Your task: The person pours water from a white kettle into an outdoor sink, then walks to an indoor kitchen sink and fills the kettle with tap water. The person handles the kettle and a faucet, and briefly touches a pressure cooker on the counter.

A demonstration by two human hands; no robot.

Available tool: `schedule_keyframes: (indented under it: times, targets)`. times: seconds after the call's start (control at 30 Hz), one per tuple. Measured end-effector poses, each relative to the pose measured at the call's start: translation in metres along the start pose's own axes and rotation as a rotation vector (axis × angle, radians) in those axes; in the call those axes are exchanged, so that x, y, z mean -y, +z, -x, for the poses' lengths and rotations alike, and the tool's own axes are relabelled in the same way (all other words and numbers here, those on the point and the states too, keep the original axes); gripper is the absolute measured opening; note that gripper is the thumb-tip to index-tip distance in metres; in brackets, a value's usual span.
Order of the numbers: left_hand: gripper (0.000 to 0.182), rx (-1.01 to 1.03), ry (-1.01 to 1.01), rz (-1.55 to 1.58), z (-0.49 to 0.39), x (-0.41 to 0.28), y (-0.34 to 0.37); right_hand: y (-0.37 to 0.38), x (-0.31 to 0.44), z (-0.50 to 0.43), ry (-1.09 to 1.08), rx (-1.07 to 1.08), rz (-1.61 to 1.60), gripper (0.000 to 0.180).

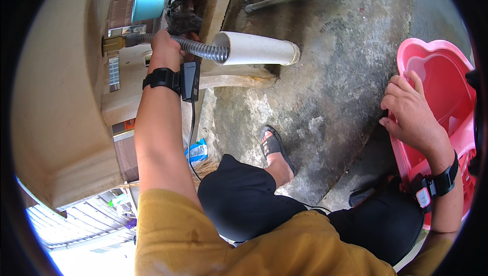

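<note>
My left hand (166, 45) is closed around a grey corrugated drain hose (202, 49), its fingertips hidden behind the hose. One hose end joins a yellowish drain fitting (113, 43) under a beige sink basin (57, 85). The other end enters the mouth of a white plastic pipe (259, 49) that rises from the concrete floor. On the far right my right hand (408, 108) grips the rim of a pink plastic basin (442, 70), which has a wavy edge and a slotted section. The view's dark border cuts off part of the basin.
A light blue bucket (148, 7) sits beyond my left hand. A weathered pipe (289, 0) lies along the stained concrete floor (328, 85). Near my sandalled foot (272, 144) are a blue-and-white packet (198, 150) and straw bristles (204, 166). A black cable (191, 135) hangs from my left wrist device.
</note>
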State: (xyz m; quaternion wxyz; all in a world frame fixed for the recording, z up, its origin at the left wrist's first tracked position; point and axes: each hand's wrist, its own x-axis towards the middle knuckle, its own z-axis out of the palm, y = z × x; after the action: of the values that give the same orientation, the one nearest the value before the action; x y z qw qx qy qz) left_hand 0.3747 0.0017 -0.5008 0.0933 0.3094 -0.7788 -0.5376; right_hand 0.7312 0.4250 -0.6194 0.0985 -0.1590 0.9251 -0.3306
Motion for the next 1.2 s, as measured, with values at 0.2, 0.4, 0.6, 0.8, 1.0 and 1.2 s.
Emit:
schedule_keyframes:
  times: [0.2, 0.4, 0.6, 0.8, 1.0, 1.2]
  targets:
    - [0.016, -0.124, 0.099, -0.003, 0.059, -0.002, 0.010, 0.000, 0.000, -0.001, -0.001, -0.002, -0.008, 0.017]
    - [0.017, -0.293, 0.136, -0.130, 0.053, -0.003, 0.007, 0.000, -0.001, 0.000, -0.019, -0.011, -0.002, 0.016]
    - [0.019, -0.170, 0.046, 0.163, 0.043, 0.001, 0.011, 0.002, -0.002, 0.001, -0.031, -0.035, -0.017, 0.015]
    - [0.027, -0.316, 0.158, 0.148, 0.050, 0.001, 0.013, 0.001, -0.002, 0.001, -0.031, -0.024, -0.001, 0.014]
    - [0.024, -0.342, 0.142, 0.066, 0.046, 0.003, 0.010, 0.002, -0.002, 0.001, -0.031, -0.037, -0.010, 0.013]
    - [0.029, -0.039, 0.146, 0.347, 0.022, 0.013, 0.002, 0.001, -0.001, 0.001, -0.020, -0.020, -0.011, 0.014]
